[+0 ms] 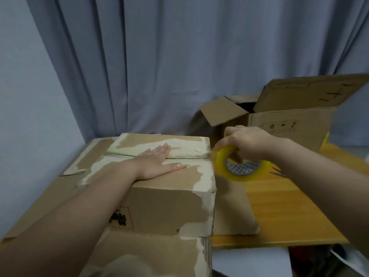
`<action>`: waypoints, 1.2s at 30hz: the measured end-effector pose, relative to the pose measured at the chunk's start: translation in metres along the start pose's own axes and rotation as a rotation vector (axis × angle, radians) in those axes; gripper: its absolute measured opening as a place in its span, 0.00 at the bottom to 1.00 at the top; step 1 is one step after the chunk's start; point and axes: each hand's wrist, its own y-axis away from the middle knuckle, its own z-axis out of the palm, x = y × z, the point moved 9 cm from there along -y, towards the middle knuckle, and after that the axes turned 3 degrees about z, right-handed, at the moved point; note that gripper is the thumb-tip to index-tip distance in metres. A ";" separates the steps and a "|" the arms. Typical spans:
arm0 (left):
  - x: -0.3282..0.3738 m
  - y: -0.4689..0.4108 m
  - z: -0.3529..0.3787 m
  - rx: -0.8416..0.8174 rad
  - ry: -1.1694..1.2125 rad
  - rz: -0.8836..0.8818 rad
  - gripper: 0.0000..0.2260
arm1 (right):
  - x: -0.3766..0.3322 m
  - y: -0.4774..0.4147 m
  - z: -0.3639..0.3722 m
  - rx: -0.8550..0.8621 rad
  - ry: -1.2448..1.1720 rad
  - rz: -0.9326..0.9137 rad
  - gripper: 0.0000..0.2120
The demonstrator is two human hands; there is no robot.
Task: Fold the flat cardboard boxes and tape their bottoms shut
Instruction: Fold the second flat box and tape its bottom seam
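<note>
We press our left hand point(157, 161) flat, fingers straight, across the closed flaps of the box point(159, 188) on the table point(289, 206) to keep the seam shut, while our right hand point(245, 142) grips the yellow tape roll point(239, 164) just beside it, likely readying a strip.

A wooden table point(289, 206) with a warm yellow-brown top fills the lower part of the view. Behind the table a grey-blue curtain point(159, 56) hangs in long vertical folds, reaching down to the table's far edge. Left of the table, beside the curtain, stands a plain pale wall point(16, 86). The light is soft and even. Below the table's near edge, at the right, the space lies dark.
</note>
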 end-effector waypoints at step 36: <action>0.100 0.084 -0.010 0.597 -0.339 0.457 0.30 | 0.010 0.064 0.060 0.370 -1.179 0.389 0.21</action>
